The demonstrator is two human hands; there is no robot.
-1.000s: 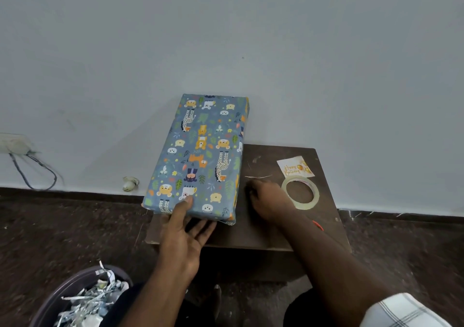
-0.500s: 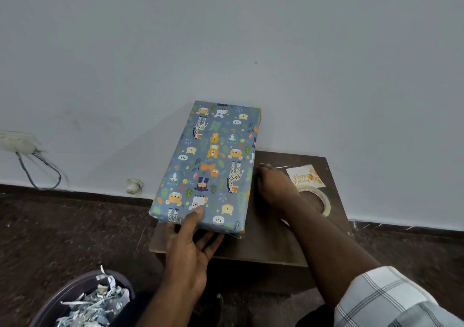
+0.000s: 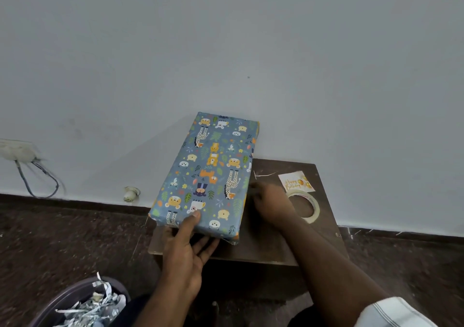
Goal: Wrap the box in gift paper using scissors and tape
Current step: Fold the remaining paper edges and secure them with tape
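The box (image 3: 211, 173), fully covered in blue gift paper with animal prints, leans with its far end raised against the wall and its near end over the small brown table (image 3: 271, 241). My left hand (image 3: 187, 246) grips the near end, thumb on top and fingers underneath. My right hand (image 3: 270, 202) is blurred and rests on the table just right of the box, fingertips close to its long side. A roll of tape (image 3: 306, 208) lies flat behind that hand. No scissors are in view.
A birthday card (image 3: 296, 181) lies at the table's far right, a thin white paper sliver (image 3: 262, 175) beside it. A bin of paper scraps (image 3: 82, 304) stands on the floor at the lower left. A wall socket with cables (image 3: 17, 151) is at the left.
My right hand slid along the table beside the box, forward and then back a little toward me. The left hand kept its grip on the box's near end.
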